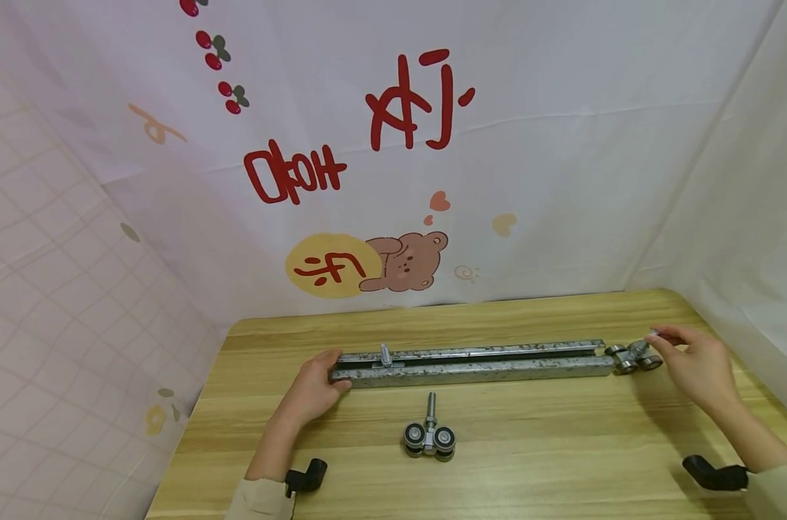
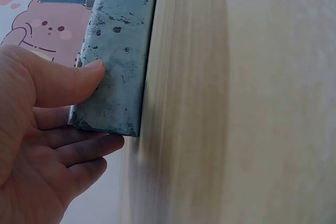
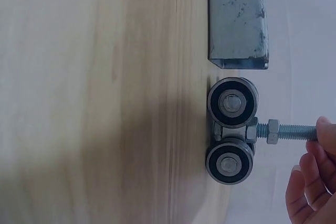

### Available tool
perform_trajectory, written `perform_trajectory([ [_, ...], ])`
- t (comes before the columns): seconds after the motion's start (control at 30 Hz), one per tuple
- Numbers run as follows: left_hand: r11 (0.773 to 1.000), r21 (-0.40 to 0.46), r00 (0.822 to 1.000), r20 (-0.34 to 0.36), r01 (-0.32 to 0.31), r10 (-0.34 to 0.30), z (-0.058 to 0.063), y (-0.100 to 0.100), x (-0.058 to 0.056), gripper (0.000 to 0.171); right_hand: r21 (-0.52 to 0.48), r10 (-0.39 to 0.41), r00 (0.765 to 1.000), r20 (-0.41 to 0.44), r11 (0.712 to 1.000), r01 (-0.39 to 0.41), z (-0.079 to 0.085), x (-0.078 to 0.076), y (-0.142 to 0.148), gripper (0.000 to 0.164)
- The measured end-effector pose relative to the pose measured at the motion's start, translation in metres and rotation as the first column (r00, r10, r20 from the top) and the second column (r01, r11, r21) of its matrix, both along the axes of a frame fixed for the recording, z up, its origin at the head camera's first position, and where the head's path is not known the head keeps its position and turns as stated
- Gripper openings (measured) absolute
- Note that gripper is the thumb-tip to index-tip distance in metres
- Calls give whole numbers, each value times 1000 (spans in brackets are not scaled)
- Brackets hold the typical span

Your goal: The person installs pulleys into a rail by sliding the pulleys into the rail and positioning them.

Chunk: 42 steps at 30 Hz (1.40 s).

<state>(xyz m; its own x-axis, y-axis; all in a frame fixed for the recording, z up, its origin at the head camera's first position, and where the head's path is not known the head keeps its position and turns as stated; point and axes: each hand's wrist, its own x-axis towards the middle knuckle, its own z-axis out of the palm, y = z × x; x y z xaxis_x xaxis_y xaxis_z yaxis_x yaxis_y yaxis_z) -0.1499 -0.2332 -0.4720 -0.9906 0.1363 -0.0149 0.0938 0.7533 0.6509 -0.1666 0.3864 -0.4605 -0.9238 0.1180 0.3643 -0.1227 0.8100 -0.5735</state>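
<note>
A mottled metal channel track (image 1: 484, 371) lies across the table, its slot facing up. My left hand (image 1: 313, 386) grips its left end, thumb on the near side wall (image 2: 113, 77) and fingers around the end. Inside the slot near that end, a bolt (image 1: 385, 355) stands up. At the right end, my right hand (image 1: 700, 365) pinches the threaded bolt (image 3: 296, 132) of a roller trolley (image 3: 231, 129). The trolley's wheels stand on the table just outside the track's open end, a small gap between them. A second roller trolley (image 1: 429, 436) lies in front of the track, bolt pointing away.
The wood-grain table (image 1: 530, 448) reaches back to a white printed curtain (image 1: 549, 180), with more curtain on both sides. Black curved pieces (image 1: 308, 477) are attached at both wrists by the sleeves.
</note>
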Motion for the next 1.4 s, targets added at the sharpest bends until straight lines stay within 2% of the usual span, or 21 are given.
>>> perform_trajectory([
  [0.2, 1000, -2, 1000, -6, 0, 0, 0, 0, 0, 69, -18, -1, 1000, 8, 1000, 1, 1, 0, -5, 31],
  [0.47, 1000, 2, 1000, -1, 0, 0, 0, 1, 1, 69, -16, 13, 999, -42, 1000, -14, 2, -3, -13, 25],
  [0.7, 1000, 8, 1000, 4, 1, -1, 1, 1, 1, 69, -20, 22, 1000, -12, 1000, -22, 3, -3, -18, 28],
  [1.4, 1000, 11, 1000, -11, 0, 1, -3, 0, 1, 69, -14, 29, 999, -19, 999, -29, -2, -2, -19, 28],
])
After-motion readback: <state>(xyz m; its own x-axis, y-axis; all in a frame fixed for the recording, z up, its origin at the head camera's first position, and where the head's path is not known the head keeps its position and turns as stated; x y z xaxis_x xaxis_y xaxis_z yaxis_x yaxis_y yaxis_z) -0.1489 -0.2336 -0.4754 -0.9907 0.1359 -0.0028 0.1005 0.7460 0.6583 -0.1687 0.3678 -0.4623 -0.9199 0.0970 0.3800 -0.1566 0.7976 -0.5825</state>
